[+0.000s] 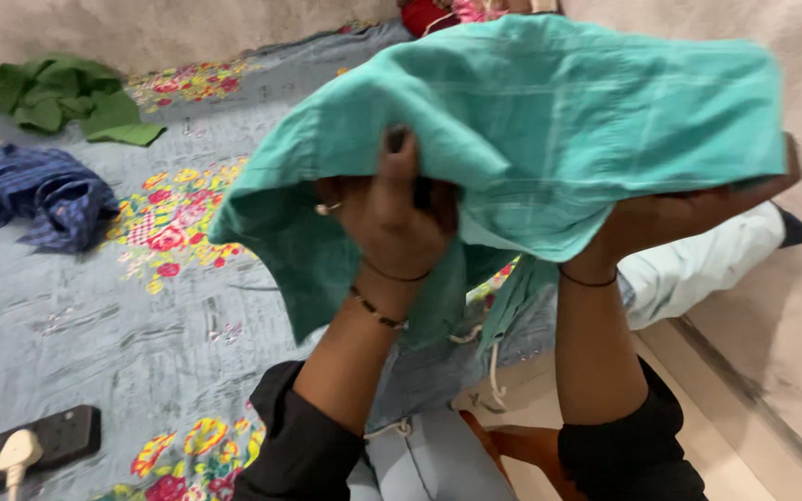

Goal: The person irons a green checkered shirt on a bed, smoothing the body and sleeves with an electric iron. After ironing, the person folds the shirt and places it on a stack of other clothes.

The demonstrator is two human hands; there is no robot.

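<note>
I hold a teal cloth garment (549, 102) up in the air in front of me, over a bed. My left hand (392, 218) grips its lower edge, thumb over the fabric, with a ring and thin bracelets on it. My right hand (670, 218) is under the cloth on the right, fingers mostly hidden by the fabric draped over it. Both forearms come out of black sleeves. A white drawstring (494, 371) hangs below the garment.
The bed has a grey floral sheet (122, 306). A green cloth (67, 97) and a blue patterned cloth (34, 195) lie at its far left. A black power strip with a white plug (20, 450) sits bottom left. A pale blue garment (698, 264) lies right, by the wall.
</note>
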